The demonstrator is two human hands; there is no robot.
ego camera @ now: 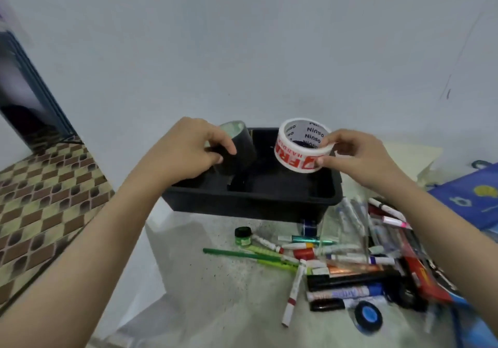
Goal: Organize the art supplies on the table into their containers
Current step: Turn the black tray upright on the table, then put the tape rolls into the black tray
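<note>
Holding two tape rolls over the black box (250, 205), our left hand (186, 148) grips the black roll (239, 148) and our right hand (358, 156) pinches the white roll (301, 145); next we should lower them inside, while markers (345, 293) wait on the worktop (215, 293).

Hands (186, 145) (358, 156) gripping tape rolls (239, 151) (299, 148) over black bin (242, 205)

White tape roll (301, 156): "Ninso" repeated on the inner core. Outer face has red print, upside down: large "FR", smaller "HARD", the rest cut off. Blue-label marker (347, 292), 5 o'clock from the roll on the bench: lettering too blurred to read.
</note>
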